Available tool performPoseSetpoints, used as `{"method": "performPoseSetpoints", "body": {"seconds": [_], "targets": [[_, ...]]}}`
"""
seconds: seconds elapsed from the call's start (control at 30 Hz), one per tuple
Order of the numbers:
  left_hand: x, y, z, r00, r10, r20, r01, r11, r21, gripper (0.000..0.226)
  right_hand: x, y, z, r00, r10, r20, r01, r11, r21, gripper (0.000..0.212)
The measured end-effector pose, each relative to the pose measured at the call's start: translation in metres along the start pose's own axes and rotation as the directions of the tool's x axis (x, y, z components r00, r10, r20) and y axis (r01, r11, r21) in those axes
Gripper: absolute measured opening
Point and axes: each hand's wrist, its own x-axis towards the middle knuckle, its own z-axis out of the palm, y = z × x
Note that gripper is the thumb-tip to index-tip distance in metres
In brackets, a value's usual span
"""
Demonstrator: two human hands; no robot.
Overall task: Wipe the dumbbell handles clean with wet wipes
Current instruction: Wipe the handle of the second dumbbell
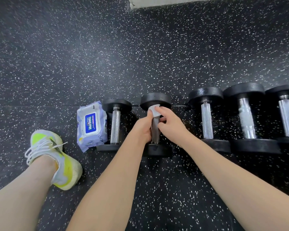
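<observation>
On the floor [157,47]: black rubber matting with white flecks; you have five dumbbells laid side by side in a row, handles running away from you.
Dumbbell under work [155,99]: second from your left in the row; its handle [155,129] shows as a dark knurled bar between your two hands.
Wipe [154,110]: small white piece, folded over the far end of that handle, just below the far weight head.
Left hand [143,129]: your fingers are curled round the handle from the left, thumb pointing up the bar and touching the wipe's lower edge.
Right hand [169,121]: your fingers are curled over the wipe and the upper handle from the right, pinching the wipe against the bar.
Leftmost dumbbell [114,124]: bare metal handle, just beside the one you hold.
Three dumbbells to your right [245,117]: larger heads, shiny handles, lying close together.
Wipes pack [91,125]: lilac soft pack with blue label, flat on the floor, touching the leftmost dumbbell's left side.
Shoe [53,157]: white and yellow trainer on your left foot, near the pack.
</observation>
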Motion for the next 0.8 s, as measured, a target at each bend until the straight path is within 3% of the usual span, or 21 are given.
{"method": "performPoseSetpoints", "body": {"seconds": [0.33, 0.43, 0.63, 0.73, 0.8], "targets": [[-0.004, -0.018, 0.019, 0.999, -0.041, 0.035, 0.044, 0.994, -0.102, 0.047, -0.004, 0.015, -0.017, 0.989, 0.086, -0.116, -0.081, 0.996, 0.048, 0.055], [-0.004, -0.018, 0.017, 1.0, -0.014, 0.008, 0.014, 0.999, -0.041, 0.048, -0.002, 0.018, -0.02, 0.987, 0.13, -0.097, -0.122, 0.989, 0.085, 0.053], [0.002, -0.014, 0.015, 0.975, 0.162, -0.153, -0.162, 0.987, 0.01, 0.014, -0.002, 0.011, -0.028, 0.99, 0.129, -0.059, -0.125, 0.99, 0.072, 0.052], [0.007, -0.011, 0.013, 0.94, 0.229, -0.251, -0.201, 0.97, 0.135, 0.016, 0.0, 0.011, -0.031, 0.991, 0.126, -0.047, -0.124, 0.991, 0.042, 0.053], [0.008, -0.008, 0.01, 0.954, 0.2, -0.222, -0.157, 0.968, 0.197, 0.025, 0.001, 0.013, -0.032, 0.989, 0.129, -0.068, -0.129, 0.992, 0.007, 0.048]]}}
